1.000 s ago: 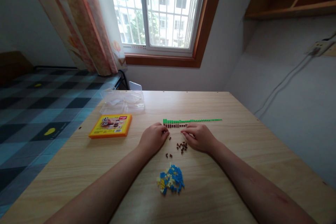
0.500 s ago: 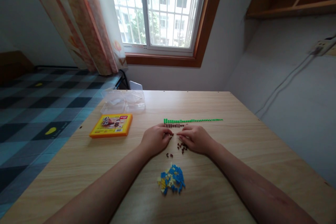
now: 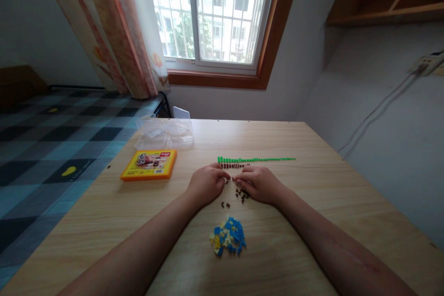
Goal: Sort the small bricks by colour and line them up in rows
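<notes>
"Closer together now, the left hand (image 3: 208,182) and the right hand (image 3: 258,184); a second ago there was a wider gap between their fingertips."

"What's in that gap?"

"One small brown piece (image 3: 233,179), right by the right fingertips. From where I stand I can't tell whether either hand truly pinches it, or whether it simply sits on the table (image 3: 284,240)."

"Thumbs and fingers are bent in close, at least."

"Which suits something that tiny, I'd say. And the forearms lie low over the wood, probably to steady the fingers."

"Why the rows, do you think?"

"So each piece can be seen singly, perhaps. The green row (image 3: 256,160) runs along the far side, tall pieces at its left end, slighter ones at its right. The brown row (image 3: 231,166) lies just nearer, partly behind the hands."

"And the loose brown pieces (image 3: 242,195)?"

"Just below the right hand, likely for a short reach. The blue and yellow heap (image 3: 236,229) sits apart, nearer the person, maybe so the colours don't mix. The yellow box (image 3: 149,165) and clear trays (image 3: 163,136) are off to the left, out of the elbows' way."
</notes>
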